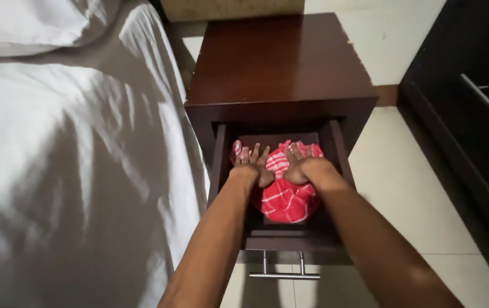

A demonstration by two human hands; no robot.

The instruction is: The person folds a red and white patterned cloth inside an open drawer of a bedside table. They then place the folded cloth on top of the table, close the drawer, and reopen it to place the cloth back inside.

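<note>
while drawer (220,165) open, left hand (254,161), right hand (297,165) flat, fingers spread, pressing red cloth (287,199).

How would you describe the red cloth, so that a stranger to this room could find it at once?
Beside the white bed stands a dark brown wooden nightstand with its drawer pulled open. Inside lies the red cloth with thin white checks, under the left hand and the right hand. It is the only bright, patterned thing there.
</note>
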